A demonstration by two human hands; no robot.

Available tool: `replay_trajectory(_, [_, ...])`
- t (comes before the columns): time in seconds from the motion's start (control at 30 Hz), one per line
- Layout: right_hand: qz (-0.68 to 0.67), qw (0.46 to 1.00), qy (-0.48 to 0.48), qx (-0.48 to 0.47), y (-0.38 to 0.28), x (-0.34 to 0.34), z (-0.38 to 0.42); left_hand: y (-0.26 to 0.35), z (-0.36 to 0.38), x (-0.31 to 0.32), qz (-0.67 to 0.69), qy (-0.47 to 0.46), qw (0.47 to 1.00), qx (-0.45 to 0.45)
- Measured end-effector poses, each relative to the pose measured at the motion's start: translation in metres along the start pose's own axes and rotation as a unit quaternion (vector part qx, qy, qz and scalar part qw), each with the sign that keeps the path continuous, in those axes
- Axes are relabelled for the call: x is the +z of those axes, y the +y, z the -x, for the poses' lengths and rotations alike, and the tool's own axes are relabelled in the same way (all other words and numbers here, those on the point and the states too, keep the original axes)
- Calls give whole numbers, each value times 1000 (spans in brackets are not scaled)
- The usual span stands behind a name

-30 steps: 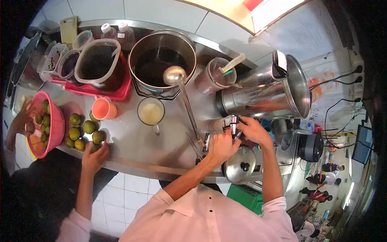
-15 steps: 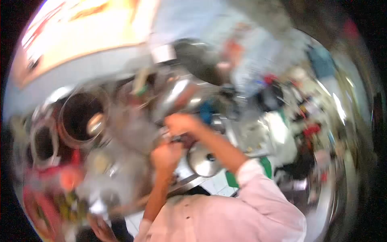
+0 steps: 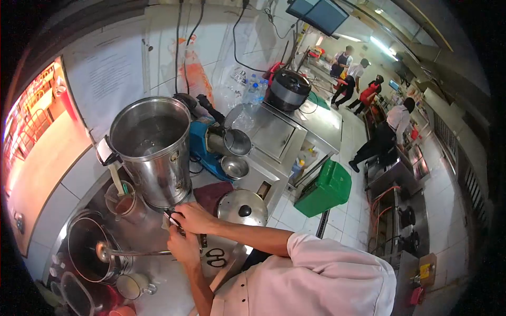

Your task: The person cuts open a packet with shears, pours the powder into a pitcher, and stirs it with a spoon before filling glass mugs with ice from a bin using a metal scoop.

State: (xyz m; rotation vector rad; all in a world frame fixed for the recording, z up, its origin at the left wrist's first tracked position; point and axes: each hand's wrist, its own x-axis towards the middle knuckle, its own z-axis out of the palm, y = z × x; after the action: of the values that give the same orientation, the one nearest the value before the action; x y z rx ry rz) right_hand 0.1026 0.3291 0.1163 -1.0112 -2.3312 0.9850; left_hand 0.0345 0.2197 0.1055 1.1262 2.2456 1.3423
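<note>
Both hands are close together over the steel counter, beside the base of a tall steel pot [image 3: 163,176]. My right hand [image 3: 195,217] is closed round a black-handled tool [image 3: 177,222] with a shiny metal part, which looks like scissors. Just below it, my left hand [image 3: 183,246] is closed, its fingers near the tool and a small pale piece; what it grips is largely hidden. Another pair of black-handled scissors [image 3: 216,258] lies on the counter near my left wrist. A round steel lid [image 3: 243,207] with a black knob sits past my right forearm.
A ladle [image 3: 105,252] rests across a dark pot [image 3: 87,247] at left, near a glass mug [image 3: 132,285] and a jug of utensils [image 3: 126,204]. Beyond stand a blue machine [image 3: 203,145], a rice cooker [image 3: 289,89] and a green bin [image 3: 327,187]. Several people work farther back.
My view has swung and sharpened from a blur; the tall pot and back of the kitchen now show clearly. My hands remain close together over the counter.
</note>
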Motion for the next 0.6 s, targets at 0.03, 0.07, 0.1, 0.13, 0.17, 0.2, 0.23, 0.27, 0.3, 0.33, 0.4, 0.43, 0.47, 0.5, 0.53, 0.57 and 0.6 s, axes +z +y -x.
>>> replay_trajectory(0.03, [-1,1000,15,-16,2,2,-1,1,1,-1,-12,1,1000,-2])
replay_trajectory(0.07, [-1,999,29,-35,4,3,-5,2,0,-3,-22,4,1000,-5])
replay_trajectory(0.1, [-1,998,43,-53,4,3,-7,5,-1,-5,-33,-2,999,-8])
replay_trajectory(0.13, [9,998,30,-51,7,3,-7,8,-1,-7,-42,-8,999,-13])
replay_trajectory(0.17, [18,998,20,-49,10,1,-8,10,-1,-9,-52,-13,998,-16])
replay_trajectory(0.2, [27,998,8,-50,8,-1,-11,9,-2,-11,-53,-1,999,-1])
replay_trajectory(0.23, [50,998,-14,-46,5,-4,-14,11,-3,-10,-51,15,999,11])
replay_trajectory(0.27, [51,998,-22,-43,6,-7,-16,11,-1,-10,-49,28,998,21])
replay_trajectory(0.3, [47,998,-29,-36,5,-6,-15,7,2,-10,-62,32,997,28])
replay_trajectory(0.33, [43,998,-35,-32,4,-4,-16,2,1,-7,-74,39,996,35])
replay_trajectory(0.4, [106,992,-21,-70,-3,-6,-12,-1,-1,-4,-89,71,993,42])
replay_trajectory(0.43, [127,989,-27,-70,-10,-7,-7,1,2,-5,-95,88,990,47])
replay_trajectory(0.47, [148,986,-29,-70,-15,-7,-5,1,2,-5,-100,103,988,55])
replay_trajectory(0.5, [172,982,-11,-75,-17,-5,-3,-1,1,-6,-101,95,989,58])
replay_trajectory(0.53, [162,985,2,-66,-18,-4,-2,-1,2,-8,-91,72,993,34])
replay_trajectory(0.57, [151,987,16,-57,-21,-3,-1,1,1,-10,-81,48,996,12])
replay_trajectory(0.6, [141,988,29,-50,-23,-3,-1,3,-1,-11,-70,27,997,-12])
